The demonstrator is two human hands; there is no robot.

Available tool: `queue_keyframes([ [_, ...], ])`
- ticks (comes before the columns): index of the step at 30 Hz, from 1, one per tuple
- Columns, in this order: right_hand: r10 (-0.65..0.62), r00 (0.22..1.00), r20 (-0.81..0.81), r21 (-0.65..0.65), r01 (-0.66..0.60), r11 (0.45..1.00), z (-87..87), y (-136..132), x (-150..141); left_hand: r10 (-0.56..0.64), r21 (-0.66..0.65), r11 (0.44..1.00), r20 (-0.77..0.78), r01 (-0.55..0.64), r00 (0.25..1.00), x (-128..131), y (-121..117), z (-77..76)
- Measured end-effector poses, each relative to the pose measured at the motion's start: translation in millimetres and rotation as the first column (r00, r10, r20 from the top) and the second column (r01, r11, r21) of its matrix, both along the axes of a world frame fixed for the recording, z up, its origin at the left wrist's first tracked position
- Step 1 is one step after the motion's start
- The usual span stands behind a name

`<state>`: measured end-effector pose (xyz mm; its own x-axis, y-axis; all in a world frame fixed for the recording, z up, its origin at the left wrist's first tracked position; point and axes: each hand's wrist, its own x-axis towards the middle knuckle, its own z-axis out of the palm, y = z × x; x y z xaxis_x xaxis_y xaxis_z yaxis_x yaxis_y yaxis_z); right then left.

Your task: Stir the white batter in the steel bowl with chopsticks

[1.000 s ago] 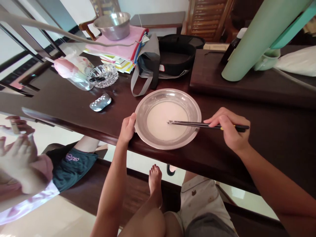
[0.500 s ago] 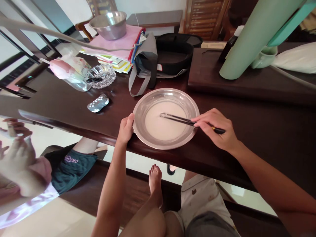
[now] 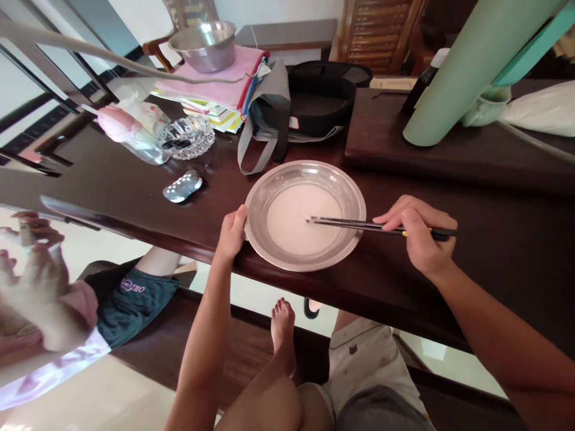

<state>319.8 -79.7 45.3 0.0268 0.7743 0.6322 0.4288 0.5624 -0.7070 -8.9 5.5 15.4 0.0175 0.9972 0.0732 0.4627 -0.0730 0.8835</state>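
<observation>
A round metal basin (image 3: pixel 353 194) with white batter-like liquid (image 3: pixel 296 224) in it stands near the front edge of the dark wooden table. At its left rim is my left hand (image 3: pixel 232 232), closed on the edge with the thumb on top and the other fingers hidden below. My right hand (image 3: pixel 422 233), to the right of the basin, is closed around a pair of black chopsticks (image 3: pixel 348 224). They reach over the right rim, and their whitened tips touch the liquid near its middle.
Behind the basin lies a grey and black bag (image 3: pixel 269 102). A metal bowl (image 3: pixel 204 51) sits on stacked books and a pink folder. Further left are a glass ashtray (image 3: pixel 191 140) and a small grey device (image 3: pixel 182 186). A green cylinder (image 3: pixel 467 78) leans at right. Another person's hands (image 3: pixel 33 263) are at far left.
My right hand moved left over the basin's rim with the chopsticks, then drew back right to about where it was. My left hand has stayed on the rim.
</observation>
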Motion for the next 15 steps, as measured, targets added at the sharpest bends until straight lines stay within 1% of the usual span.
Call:
queue_keyframes([
  [2, 0.069, 0.995, 0.074, -0.020, -0.068, 0.997, 0.3, -0.3, -1.0, 0.011, -0.002, 1.000, -0.006, -0.011, 1.000, 0.0, 0.0, 0.2],
  [3, 0.084, 0.989, 0.120, -0.035, -0.080, 0.996, 0.5, -0.2, -1.4, 0.020, 0.000, 1.000, -0.009, -0.020, 1.000, 0.1, 0.1, 0.2],
  [5, 0.041, 0.988, 0.149, -0.036, -0.036, 0.999, 0.9, 0.1, -1.2, 0.030, 0.002, 1.000, -0.014, -0.030, 0.999, 0.2, 0.2, 0.0],
  [7, -0.029, 0.996, 0.086, -0.001, 0.029, 1.000, 0.8, 0.3, -0.2, 0.026, 0.000, 1.000, -0.014, -0.026, 1.000, 0.3, 0.3, -0.2],
  [8, -0.036, 0.998, 0.050, 0.014, 0.036, 0.999, 0.7, 0.1, 0.1, 0.022, -0.001, 1.000, -0.012, -0.022, 1.000, 0.4, 0.4, -0.3],
  [10, 0.005, 0.998, 0.055, 0.010, -0.006, 1.000, 0.2, -0.3, -0.4, 0.015, 0.001, 1.000, -0.009, -0.015, 1.000, 0.4, 0.4, -0.3],
  [12, 0.060, 0.988, 0.140, -0.030, -0.056, 0.998, -0.2, -0.5, -1.7, 0.012, 0.005, 1.000, -0.005, -0.012, 1.000, 0.4, 0.4, -0.3],
  [14, 0.052, 0.980, 0.194, -0.042, -0.044, 0.998, -0.6, -0.1, -1.9, 0.014, 0.006, 1.000, -0.004, -0.014, 1.000, 0.6, 0.3, -0.1],
  [15, 0.024, 0.984, 0.177, -0.024, -0.020, 1.000, -0.7, 0.3, -1.4, 0.015, 0.004, 1.000, -0.005, -0.015, 1.000, 0.8, 0.2, 0.0],
])
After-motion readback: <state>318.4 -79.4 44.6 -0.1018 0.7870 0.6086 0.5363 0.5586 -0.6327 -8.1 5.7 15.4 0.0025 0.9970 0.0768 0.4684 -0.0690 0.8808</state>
